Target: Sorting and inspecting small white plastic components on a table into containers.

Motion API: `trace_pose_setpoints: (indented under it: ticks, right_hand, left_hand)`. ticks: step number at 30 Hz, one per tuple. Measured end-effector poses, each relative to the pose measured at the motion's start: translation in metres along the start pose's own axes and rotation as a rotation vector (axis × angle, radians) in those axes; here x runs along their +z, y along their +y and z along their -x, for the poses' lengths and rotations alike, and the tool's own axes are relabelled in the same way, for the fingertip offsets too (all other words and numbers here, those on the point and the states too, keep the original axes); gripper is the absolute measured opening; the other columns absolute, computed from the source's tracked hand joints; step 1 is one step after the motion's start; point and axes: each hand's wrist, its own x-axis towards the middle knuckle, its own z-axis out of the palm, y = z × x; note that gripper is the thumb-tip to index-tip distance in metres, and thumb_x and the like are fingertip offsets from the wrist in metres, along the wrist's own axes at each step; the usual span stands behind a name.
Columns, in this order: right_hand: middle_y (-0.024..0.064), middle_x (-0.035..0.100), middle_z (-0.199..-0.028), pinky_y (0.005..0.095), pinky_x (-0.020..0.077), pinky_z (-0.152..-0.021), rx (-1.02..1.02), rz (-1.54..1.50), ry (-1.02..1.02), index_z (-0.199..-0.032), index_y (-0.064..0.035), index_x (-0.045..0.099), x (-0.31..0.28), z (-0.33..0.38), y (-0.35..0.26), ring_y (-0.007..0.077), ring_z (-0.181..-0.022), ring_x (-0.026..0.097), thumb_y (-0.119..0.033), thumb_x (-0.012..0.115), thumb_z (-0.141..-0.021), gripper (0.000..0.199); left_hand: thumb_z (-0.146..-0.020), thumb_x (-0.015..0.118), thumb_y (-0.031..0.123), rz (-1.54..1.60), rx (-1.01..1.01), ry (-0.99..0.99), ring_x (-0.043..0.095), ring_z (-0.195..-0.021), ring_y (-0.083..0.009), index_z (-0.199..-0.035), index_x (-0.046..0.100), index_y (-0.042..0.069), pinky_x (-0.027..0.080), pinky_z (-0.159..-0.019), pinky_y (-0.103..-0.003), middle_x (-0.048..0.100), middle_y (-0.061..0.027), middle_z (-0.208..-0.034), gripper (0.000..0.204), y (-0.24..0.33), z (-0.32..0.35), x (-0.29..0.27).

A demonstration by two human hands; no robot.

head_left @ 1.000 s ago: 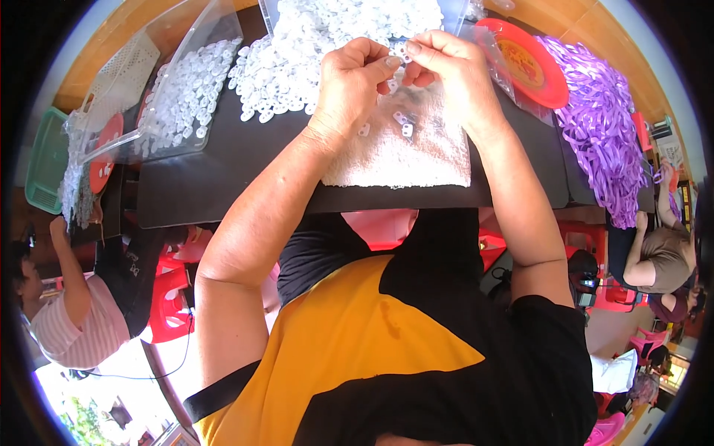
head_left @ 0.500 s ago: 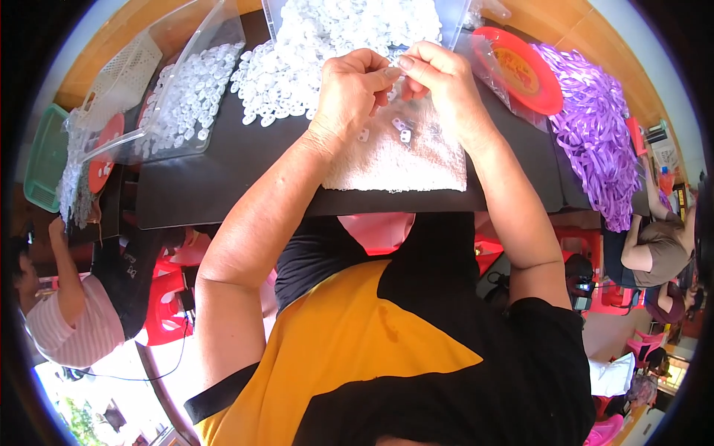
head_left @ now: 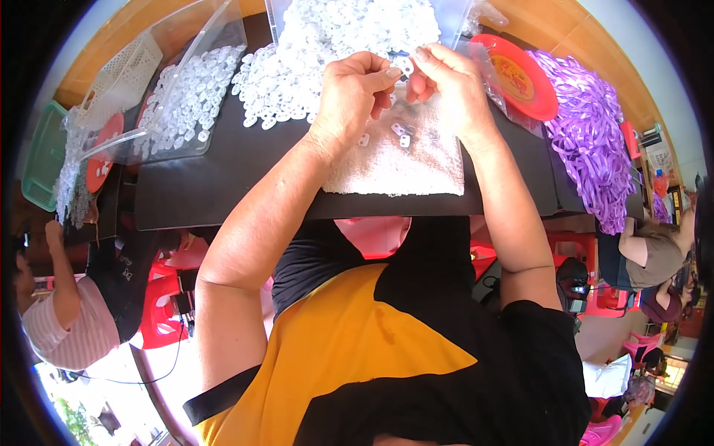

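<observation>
My left hand (head_left: 353,88) pinches a small white plastic piece (head_left: 404,65) with dark holes between thumb and fingertips. Close beside it, my right hand (head_left: 452,83) has its thumb pressed to its fingers; whatever it holds, if anything, is too small to make out. Both hands are raised over a whitish towel (head_left: 394,171) at the table's near edge. On the towel lie a few loose small pieces (head_left: 401,135), white and pale purple. A large heap of white pieces (head_left: 271,89) spreads just beyond my left hand and fills a clear bin (head_left: 452,22) behind it.
A clear tray (head_left: 201,145) of white pieces stands left, near a white basket (head_left: 123,74) and a green tray (head_left: 44,167). Right are a red plate (head_left: 539,93) and a heap of purple ribbons (head_left: 591,141). A person (head_left: 71,320) sits left; another person (head_left: 654,249) is at right.
My hands have moved slightly apart, the right one shifting right. The white piece in my left fingertips now shows its face with the holes.
</observation>
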Motion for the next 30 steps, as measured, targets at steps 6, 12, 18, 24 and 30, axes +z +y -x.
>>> trace_pose_setpoints:
  ticks: [6,12,18,24,30]
  right_hand:
    - [0.0006,0.059,-0.070,0.0223,0.0410,-0.064,-0.059,0.122,0.015,-0.093,-0.0041,0.064,0.002,0.001,-0.001,0.0095,-0.066,0.057,-0.028,0.056,-0.095,0.025]
    - [0.0002,0.058,-0.069,0.0216,0.0438,-0.058,-0.051,0.093,-0.015,-0.089,-0.0023,0.062,0.005,0.002,0.004,0.0070,-0.062,0.054,-0.021,0.059,-0.093,0.019]
    - [0.0017,0.056,-0.063,0.0237,0.0420,-0.053,-0.059,0.051,-0.021,-0.084,-0.0014,0.059,0.010,0.000,0.008,0.0088,-0.055,0.053,-0.020,0.058,-0.093,0.021]
    - [0.0011,0.055,-0.061,0.0242,0.0391,-0.051,-0.074,0.099,-0.044,-0.082,-0.0018,0.059,0.006,0.002,0.008,0.0090,-0.053,0.052,-0.021,0.057,-0.093,0.022]
    - [0.0020,0.055,-0.064,0.0249,0.0426,-0.052,0.016,0.026,0.002,-0.084,-0.0012,0.058,0.013,0.003,0.009,0.0094,-0.055,0.053,-0.021,0.058,-0.093,0.022]
  left_hand:
    - [-0.088,0.066,0.009,-0.040,0.019,-0.013,0.050,-0.052,-0.0064,-0.082,0.062,0.000,0.038,-0.044,-0.021,0.057,-0.0014,-0.063,0.012,-0.001,-0.001,-0.002]
    - [-0.087,0.066,0.009,-0.048,-0.021,-0.028,0.049,-0.051,-0.0066,-0.080,0.062,0.000,0.038,-0.044,-0.022,0.057,-0.0015,-0.062,0.012,-0.002,-0.001,-0.003]
    - [-0.088,0.066,0.010,0.019,-0.091,-0.020,0.048,-0.049,-0.0111,-0.081,0.061,-0.002,0.035,-0.045,-0.023,0.055,-0.0041,-0.062,0.014,-0.003,-0.001,-0.006]
    - [-0.088,0.066,0.011,-0.253,-0.004,-0.084,0.049,-0.050,-0.0102,-0.082,0.062,-0.001,0.035,-0.045,-0.023,0.055,-0.0033,-0.063,0.013,0.003,-0.003,-0.008]
    - [-0.088,0.065,0.010,-0.076,-0.079,-0.036,0.050,-0.050,-0.0101,-0.084,0.062,-0.001,0.037,-0.045,-0.023,0.056,-0.0035,-0.064,0.013,-0.007,-0.003,-0.004]
